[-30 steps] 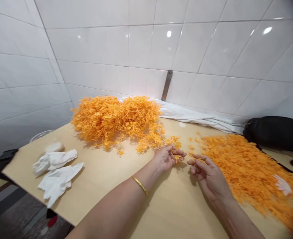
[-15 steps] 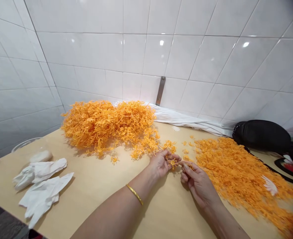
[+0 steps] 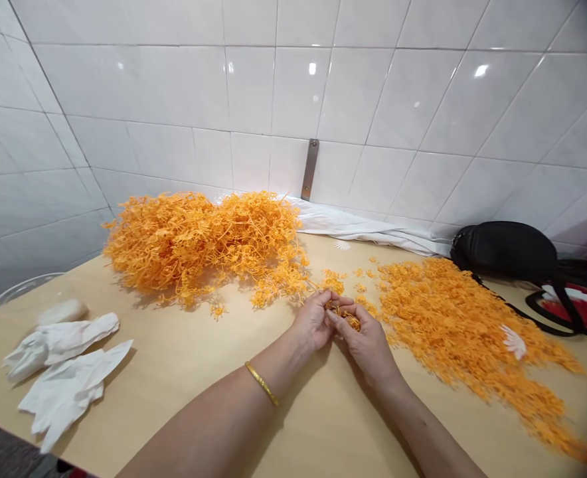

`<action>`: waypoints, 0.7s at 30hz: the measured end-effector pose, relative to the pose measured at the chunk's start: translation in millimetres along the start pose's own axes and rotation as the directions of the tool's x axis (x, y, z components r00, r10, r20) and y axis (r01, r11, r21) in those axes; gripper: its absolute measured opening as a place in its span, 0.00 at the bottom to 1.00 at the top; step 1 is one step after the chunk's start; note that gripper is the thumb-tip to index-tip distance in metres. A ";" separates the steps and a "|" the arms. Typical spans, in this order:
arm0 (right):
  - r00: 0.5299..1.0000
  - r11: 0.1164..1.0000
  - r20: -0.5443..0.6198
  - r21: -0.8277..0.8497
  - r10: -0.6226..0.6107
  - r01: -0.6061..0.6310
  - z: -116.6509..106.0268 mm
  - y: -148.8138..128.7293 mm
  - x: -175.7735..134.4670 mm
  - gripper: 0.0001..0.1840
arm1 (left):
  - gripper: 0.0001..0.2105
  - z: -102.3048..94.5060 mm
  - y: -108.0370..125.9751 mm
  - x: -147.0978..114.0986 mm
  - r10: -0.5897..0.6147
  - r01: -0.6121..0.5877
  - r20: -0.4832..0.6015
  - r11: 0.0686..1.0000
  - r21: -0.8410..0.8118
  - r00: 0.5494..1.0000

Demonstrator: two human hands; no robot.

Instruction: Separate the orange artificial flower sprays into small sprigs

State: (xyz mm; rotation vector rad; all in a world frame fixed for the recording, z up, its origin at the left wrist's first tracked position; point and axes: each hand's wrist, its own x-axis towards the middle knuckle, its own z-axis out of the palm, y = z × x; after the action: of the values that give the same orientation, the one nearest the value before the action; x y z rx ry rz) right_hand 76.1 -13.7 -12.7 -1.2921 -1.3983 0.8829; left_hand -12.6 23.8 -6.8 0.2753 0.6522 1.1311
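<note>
My left hand [image 3: 314, 320] and my right hand [image 3: 368, 342] meet over the table, fingertips touching. Small orange plastic flower pieces [image 3: 352, 321] show in the curl of my right fingers. My left fingers are closed at the stem end of an orange flower sprig, largely hidden by the hands. Just behind lies a loose orange cluster [image 3: 333, 281]. A big tangled heap of orange sprigs [image 3: 198, 242] stands to the left of my hands. On the right spreads a flat layer of loose orange flower pieces [image 3: 453, 318].
Crumpled white gloves or tissues [image 3: 74, 385] lie at the left of the table [image 3: 188, 385], near a clear round lid [image 3: 29, 295]. A black bag [image 3: 505, 251] with a strap sits at the back right. White cloth [image 3: 358, 229] runs along the tiled wall.
My right hand has moved left and closed in against my left hand. The flower head that showed at my left fingers is now covered. The view has shifted slightly.
</note>
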 end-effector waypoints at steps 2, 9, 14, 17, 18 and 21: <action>0.997 0.984 0.013 -0.159 -0.074 0.075 -0.3 -0.8 0.9 0.13 | 0.06 3.0 -3.0 -2.5 -0.019 0.019 -0.007 0.999 -0.031 1.000; 0.962 0.960 0.248 -0.222 -0.115 0.172 -1.7 -10.7 -7.2 0.14 | 0.09 -1.0 14.5 2.5 -0.074 0.063 -0.067 0.986 -0.153 0.995; 0.930 0.995 0.355 -0.005 -0.093 0.102 -18.8 -23.4 -10.9 0.18 | 0.09 -7.2 23.5 4.3 -0.004 0.011 0.089 0.997 -0.077 0.996; 0.992 0.993 0.117 0.112 -0.048 0.035 -40.3 -16.3 1.9 0.16 | 0.05 -4.4 9.7 -1.1 -0.030 0.009 0.147 0.990 0.139 0.989; 0.999 0.991 0.034 0.130 -0.016 0.011 -46.7 -11.7 6.9 0.15 | 0.03 -3.2 4.9 -3.0 -0.026 -0.006 0.166 0.982 0.191 0.986; 0.989 0.985 -0.137 0.171 0.051 -0.027 -57.4 0.8 17.1 0.13 | 0.02 -1.9 -3.1 -6.3 0.053 -0.106 0.204 0.959 0.262 0.978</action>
State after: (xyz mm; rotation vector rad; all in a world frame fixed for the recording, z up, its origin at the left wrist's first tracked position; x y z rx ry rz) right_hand 132.9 -3.2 3.4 -1.2310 -1.1661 0.8989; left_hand -13.1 16.7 -7.8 0.6452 0.6250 1.0745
